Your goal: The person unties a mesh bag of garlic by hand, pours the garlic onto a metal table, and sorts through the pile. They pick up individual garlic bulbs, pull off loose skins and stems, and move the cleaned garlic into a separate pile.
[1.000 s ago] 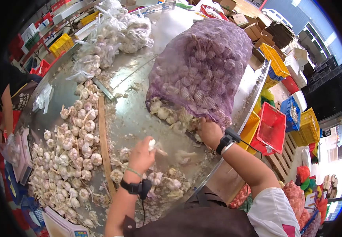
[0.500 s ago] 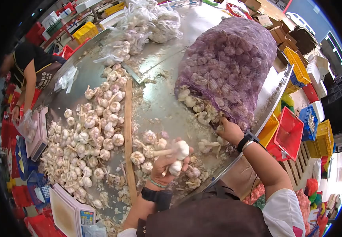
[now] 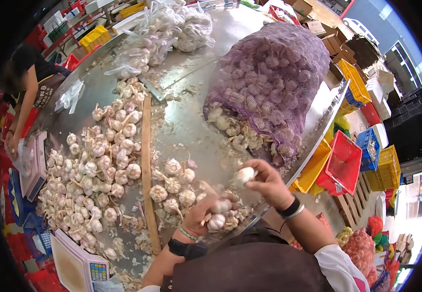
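Head view of garlic sorting on a steel table (image 3: 191, 131). Half a second earlier the right hand (image 3: 268, 184) was at the open mouth of the purple mesh sack (image 3: 269, 82). It has since drawn back to lower centre and now pinches a single garlic bulb (image 3: 245, 174) in its fingertips, close above the left hand (image 3: 210, 214). The left hand, which earlier held a long-stalked bulb raised above its fingers, is now curled around a few stalked bulbs (image 3: 217, 221) near the table's front edge. The view has shifted slightly. The sack, the wooden slat (image 3: 146, 160), the large heap of garlic (image 3: 94, 170) at left of the slat and the small loose group of bulbs (image 3: 174, 187) at right of it lie as before. Motion blur smears the left hand's fingers, so the number of bulbs it holds cannot be counted. The person's dark apron (image 3: 255, 267) hides the table's front edge at bottom centre. A co-worker (image 3: 31, 80) at upper left is partly lost in the dark lens border. The weighing scale (image 3: 77, 265) at lower left is cut off by the frame, and the clear bags of garlic (image 3: 167, 29) at top are partly cropped.
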Available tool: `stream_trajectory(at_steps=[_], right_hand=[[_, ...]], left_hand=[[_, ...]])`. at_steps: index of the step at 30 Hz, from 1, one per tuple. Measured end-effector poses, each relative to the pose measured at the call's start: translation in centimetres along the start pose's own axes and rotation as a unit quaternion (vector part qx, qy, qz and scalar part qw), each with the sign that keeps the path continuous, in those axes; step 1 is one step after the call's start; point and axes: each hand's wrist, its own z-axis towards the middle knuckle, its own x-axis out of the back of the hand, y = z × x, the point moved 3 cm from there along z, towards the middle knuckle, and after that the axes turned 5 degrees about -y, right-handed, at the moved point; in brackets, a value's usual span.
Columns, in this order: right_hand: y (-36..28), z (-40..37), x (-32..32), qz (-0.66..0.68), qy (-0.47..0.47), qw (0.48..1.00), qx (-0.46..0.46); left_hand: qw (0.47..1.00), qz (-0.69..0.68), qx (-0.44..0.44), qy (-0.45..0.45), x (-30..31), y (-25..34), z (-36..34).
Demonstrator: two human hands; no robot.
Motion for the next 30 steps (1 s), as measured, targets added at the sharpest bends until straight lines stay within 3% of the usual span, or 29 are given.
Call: stream_trajectory(at_steps=[2, 4, 5, 8, 10, 12, 13, 14, 15, 16, 17, 19, 20, 21, 22, 23, 25, 26, 27, 29, 30], right_hand=[[0.9, -0.7, -2.3, -0.161, -0.028, 0.986, -0.023], [0.5, -1.6, -5.5, -0.349, -0.100, 0.932, 0.020], [1.0, -1.8, -6.5, -0.373, -0.125, 0.918, 0.056], [1.4, -2.0, -7.0, -0.367, -0.179, 0.907, 0.108], [1.9, -2.1, -5.7, -0.361, -0.138, 0.920, 0.065], [0.1, -1.0, -2.8, -0.454, -0.065, 0.888, 0.043], [0.0, -0.5, -0.7, -0.498, -0.025, 0.864, 0.074], [-0.2, -0.1, 1.2, -0.513, 0.050, 0.855, 0.055], [0.4, 0.5, 4.2, -0.583, 0.075, 0.804, 0.097], [0.2, 1.0, 6.0, -0.606, 0.084, 0.789, 0.061], [-0.1, 1.2, 7.1, -0.645, 0.077, 0.758, 0.055], [-0.2, 1.6, 8.2, -0.684, 0.011, 0.728, -0.037], [0.4, 1.7, 8.7, -0.699, -0.025, 0.711, -0.072], [1.1, 1.7, 9.3, -0.697, -0.028, 0.713, -0.069], [2.2, 1.6, 9.8, -0.691, -0.036, 0.718, -0.081], [3.1, 1.7, 10.0, -0.684, -0.044, 0.722, -0.094], [2.8, 2.1, 9.0, -0.698, -0.051, 0.706, -0.113], [2.6, 2.2, 8.4, -0.714, -0.054, 0.686, -0.132], [2.5, 2.3, 7.9, -0.712, -0.029, 0.690, -0.130], [2.4, 2.5, 7.7, -0.717, -0.026, 0.679, -0.154], [2.4, 2.5, 7.9, -0.724, -0.019, 0.665, -0.180]], left_hand=[[0.998, -0.026, -0.026, -0.059, 0.8, -1.4, -0.3], [0.976, -0.120, 0.019, -0.183, 1.4, -1.9, -0.9], [0.999, 0.018, 0.025, -0.030, 1.6, -2.3, -2.0], [1.000, -0.016, -0.007, 0.011, 2.1, -2.9, -3.0], [0.999, 0.020, -0.045, 0.006, 2.2, -1.6, -4.0], [0.993, 0.024, -0.079, -0.085, 5.3, 0.5, -5.4], [0.986, 0.086, -0.116, -0.087, 6.7, 2.7, -6.6], [0.971, -0.047, -0.229, 0.056, 5.0, 4.5, -7.9], [0.952, 0.003, -0.296, 0.074, 7.2, 7.6, -9.5], [0.942, -0.013, -0.312, 0.120, 7.3, 11.0, -11.6], [0.930, -0.072, -0.345, 0.108, 7.0, 14.6, -13.3], [0.870, 0.146, -0.471, -0.001, 8.9, 20.4, -16.7], [0.868, 0.149, -0.473, 0.002, 8.1, 21.1, -16.2], [0.749, 0.310, -0.501, 0.302, 7.7, 21.7, -16.4], [0.533, 0.430, -0.462, 0.563, 7.0, 21.9, -17.3], [0.378, 0.574, -0.426, 0.588, 9.0, 21.8, -16.8], [0.505, 0.609, -0.283, 0.543, 4.2, 18.2, -11.8], [0.425, 0.728, -0.290, 0.452, 6.5, 16.7, -10.7], [0.413, 0.734, -0.260, 0.473, 5.6, 14.9, -8.9], [0.474, 0.752, -0.157, 0.430, 5.3, 13.1, -7.6], [0.474, 0.752, -0.156, 0.431, 5.9, 12.4, -7.6]])
